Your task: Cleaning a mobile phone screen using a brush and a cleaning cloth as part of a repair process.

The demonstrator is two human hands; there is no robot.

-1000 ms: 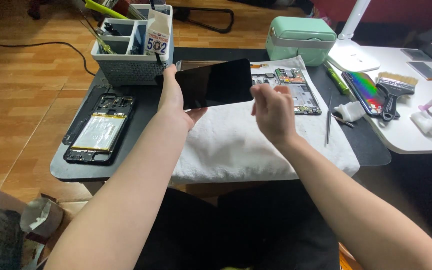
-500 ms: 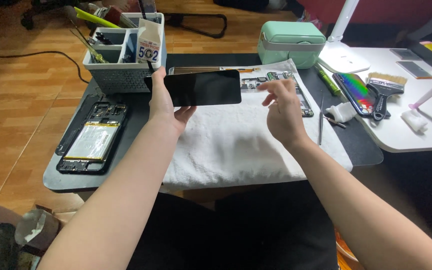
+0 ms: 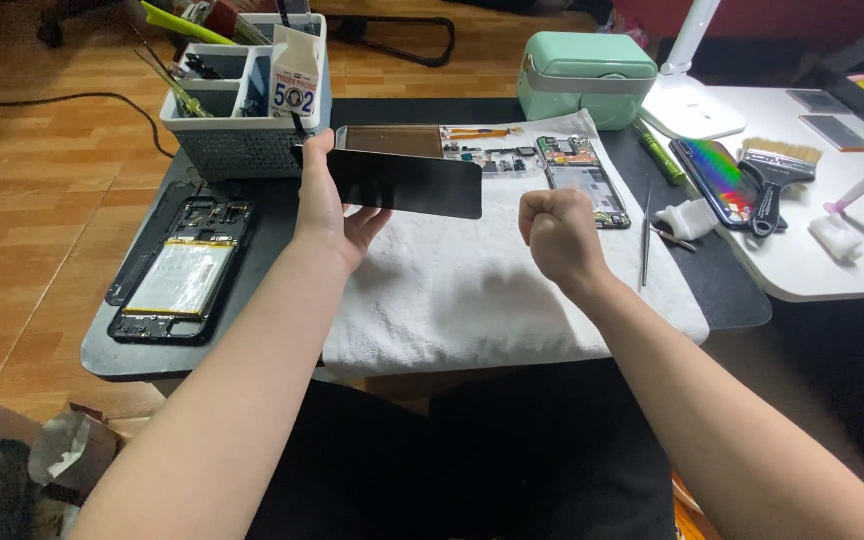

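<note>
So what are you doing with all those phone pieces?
The left hand holds a flat black phone screen up over a white towel. The right hand is closed in a fist above the towel, holding nothing that shows. An opened phone body with its battery lies on the dark mat to the left.

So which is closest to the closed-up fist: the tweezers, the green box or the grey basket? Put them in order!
From the right hand, a closed fist over the white towel:
1. Tweezers, just to its right on the dark mat.
2. Mint-green box, behind it at the table's back edge.
3. Grey basket, far across at back left, past the left hand.
</note>
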